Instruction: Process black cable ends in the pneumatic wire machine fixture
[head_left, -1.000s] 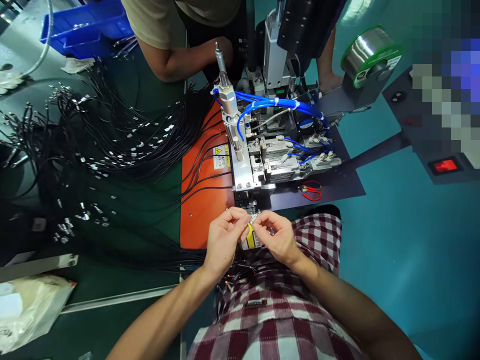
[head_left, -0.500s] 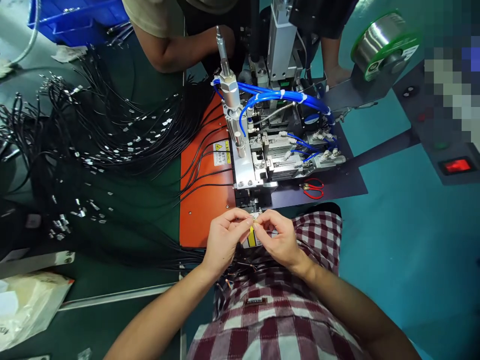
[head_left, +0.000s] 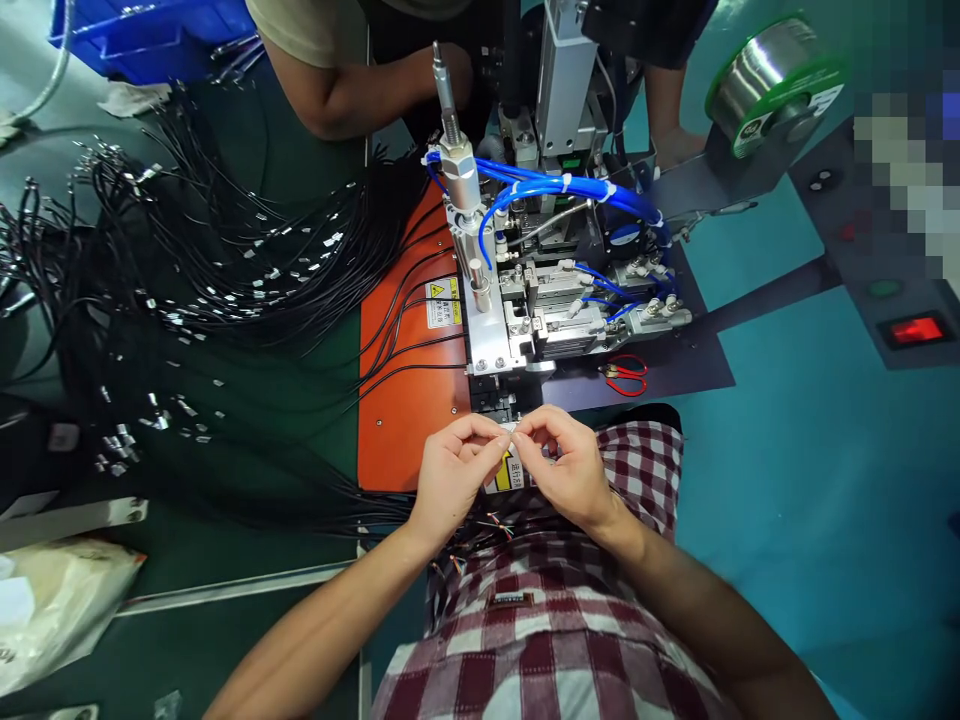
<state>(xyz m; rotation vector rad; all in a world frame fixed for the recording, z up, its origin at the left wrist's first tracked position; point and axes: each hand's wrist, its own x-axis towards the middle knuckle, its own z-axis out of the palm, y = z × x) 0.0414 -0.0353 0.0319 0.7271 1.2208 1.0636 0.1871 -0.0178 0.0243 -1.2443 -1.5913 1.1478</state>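
Observation:
My left hand (head_left: 457, 470) and my right hand (head_left: 568, 465) meet fingertip to fingertip at the front of the machine (head_left: 491, 345). Each pinches with thumb and forefinger; what lies between the tips is too small and too covered to name. Just beneath them shows a yellow and white label (head_left: 513, 472). Close to my left wrist, stripped cable ends with thin coloured wires (head_left: 499, 525) hang by my lap. Left of the hands lies an orange plate (head_left: 405, 425), where several black cables (head_left: 420, 372) run into the machine's side.
Many black cables with metal connectors (head_left: 247, 290) cover the green table at left. Red-handled scissors (head_left: 627, 375) lie right of the machine. A solder wire spool (head_left: 776, 85) stands upper right. A co-worker's arm (head_left: 375, 95) rests across the far side. A plastic bag (head_left: 64, 610) lies lower left.
My right hand has turned slightly and moved a little to the right, uncovering more of the label. The fingertips of both hands stay together.

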